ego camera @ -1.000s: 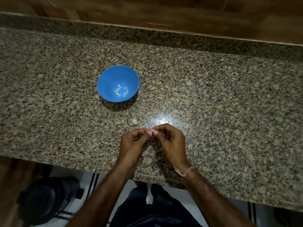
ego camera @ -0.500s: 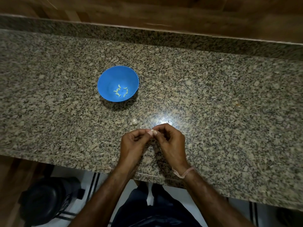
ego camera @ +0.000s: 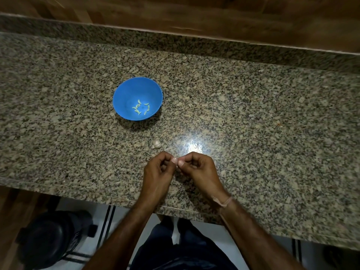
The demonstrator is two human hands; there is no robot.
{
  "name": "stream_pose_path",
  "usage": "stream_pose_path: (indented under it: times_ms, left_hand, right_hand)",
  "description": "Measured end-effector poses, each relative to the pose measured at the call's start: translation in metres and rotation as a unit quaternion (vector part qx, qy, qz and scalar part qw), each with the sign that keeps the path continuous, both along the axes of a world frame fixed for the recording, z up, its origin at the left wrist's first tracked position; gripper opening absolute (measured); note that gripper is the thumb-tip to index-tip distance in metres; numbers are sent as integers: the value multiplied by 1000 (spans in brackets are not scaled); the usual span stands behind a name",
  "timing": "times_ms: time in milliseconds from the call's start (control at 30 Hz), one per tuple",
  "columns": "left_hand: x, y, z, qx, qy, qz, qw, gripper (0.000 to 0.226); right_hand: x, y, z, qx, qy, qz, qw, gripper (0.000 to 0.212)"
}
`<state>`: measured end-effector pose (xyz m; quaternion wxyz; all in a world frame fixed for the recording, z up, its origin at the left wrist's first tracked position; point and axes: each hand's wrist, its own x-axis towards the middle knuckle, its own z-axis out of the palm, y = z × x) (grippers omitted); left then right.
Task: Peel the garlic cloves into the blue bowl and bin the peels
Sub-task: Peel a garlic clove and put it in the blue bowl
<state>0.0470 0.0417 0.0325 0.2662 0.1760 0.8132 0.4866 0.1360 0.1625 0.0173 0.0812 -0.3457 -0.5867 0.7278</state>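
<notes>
A blue bowl [ego camera: 126, 92] stands on the granite counter, with several small peeled garlic cloves [ego camera: 140, 109] at its bottom. A pale lump of unpeeled garlic [ego camera: 156, 143] lies on the counter between the bowl and my hands. My left hand [ego camera: 158, 175] and my right hand [ego camera: 198, 170] meet fingertip to fingertip near the counter's front edge. Together they pinch a tiny garlic clove [ego camera: 178, 160] that is almost wholly hidden by the thumbs and fingers.
The granite counter [ego camera: 253, 123] ends in a raised back edge below a wooden wall [ego camera: 194, 14]. On the floor at the lower left stands a dark round bin [ego camera: 52, 238]. My legs show below the counter's front edge.
Both hands stay together at the same spot over the counter, with only small finger movements on the clove. The bowl and the garlic lump have not moved.
</notes>
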Motion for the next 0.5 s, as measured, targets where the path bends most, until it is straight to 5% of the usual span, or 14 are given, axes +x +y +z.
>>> stream_pose_path:
  times_ms: [100,333,500]
  left_hand:
    - [1,5,2,18,-3,-11,1000,18]
    - [2,6,-3,4,35,-62,997,20]
    - [4,7,-4,-3,-117,-49,992,27]
  right_hand:
    - [-1,-4,1,-123,-4,-27,992,13]
    - [-4,-10,1,-220,-11,-6,975,27]
    - [0,-7,1,99,-6,57,993,19]
